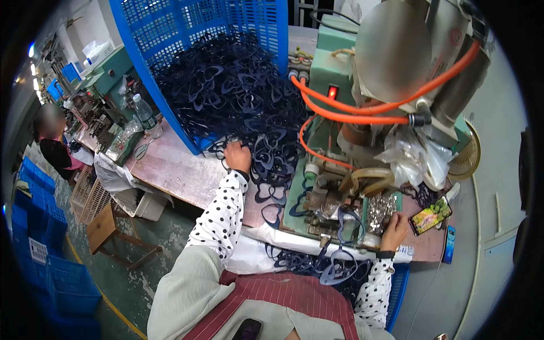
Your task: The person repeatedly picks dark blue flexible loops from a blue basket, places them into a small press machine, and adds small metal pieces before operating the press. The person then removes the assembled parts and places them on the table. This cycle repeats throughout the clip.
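A large heap of dark blue, flat looped pieces (243, 85) spills from a tipped blue crate (198, 150) onto the table. At the heap's near left edge, my left hand (237, 156) has its fingers curled on one of the looped pieces; its fingertips are partly hidden. My right hand (395, 231) is at the right rim of a tray of small shiny metal parts (381, 212), thumb and fingers drawn together; whatever is between them is too small to make out. Left of the tray, a looped piece (341, 224) hangs at the front of the green press machine (334, 34).
Orange air hoses (362, 119) arch over the press. A phone with a lit screen (430, 215) lies right of my right hand. More looped pieces (340, 266) lie at my lap. Leftward are scissors (141, 150), a bottle (145, 113), a wooden stool (107, 229) and a co-worker (56, 141).
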Tool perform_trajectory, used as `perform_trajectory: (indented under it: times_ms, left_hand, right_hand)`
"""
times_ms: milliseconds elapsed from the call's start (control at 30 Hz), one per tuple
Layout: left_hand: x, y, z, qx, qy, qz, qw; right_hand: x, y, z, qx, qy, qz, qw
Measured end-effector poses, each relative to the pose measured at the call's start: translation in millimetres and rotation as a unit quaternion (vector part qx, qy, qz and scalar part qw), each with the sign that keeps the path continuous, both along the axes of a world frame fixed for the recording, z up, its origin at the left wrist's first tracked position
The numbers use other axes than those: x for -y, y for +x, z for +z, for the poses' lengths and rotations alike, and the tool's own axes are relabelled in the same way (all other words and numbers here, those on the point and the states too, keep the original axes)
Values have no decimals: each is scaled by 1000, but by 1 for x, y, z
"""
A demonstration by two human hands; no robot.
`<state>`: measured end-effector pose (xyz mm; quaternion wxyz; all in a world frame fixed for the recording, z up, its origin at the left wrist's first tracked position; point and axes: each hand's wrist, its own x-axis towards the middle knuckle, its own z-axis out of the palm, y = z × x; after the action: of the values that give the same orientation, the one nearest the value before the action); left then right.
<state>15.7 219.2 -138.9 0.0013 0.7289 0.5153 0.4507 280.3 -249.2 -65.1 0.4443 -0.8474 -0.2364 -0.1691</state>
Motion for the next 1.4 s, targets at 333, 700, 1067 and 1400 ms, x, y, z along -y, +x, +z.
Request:
perform_trajectory:
  times_ms: [333, 700, 1067, 1400]
  left_hand:
    - [112, -61, 88, -334, -148, -78, 928]
    - [99, -25, 108, -372, 156, -292, 867]
    - [118, -55, 146, -272, 46, -300, 913]
    - [193, -69, 222, -76, -119, -598, 789]
  right_hand:
    - [3, -3, 0, 38, -24, -17, 999]
    - [-1, 0, -2, 40, -27, -13, 999]
    - [1, 4, -5, 47, -24, -2, 999]
    - [-33, -38, 48, -102, 131, 147, 975]
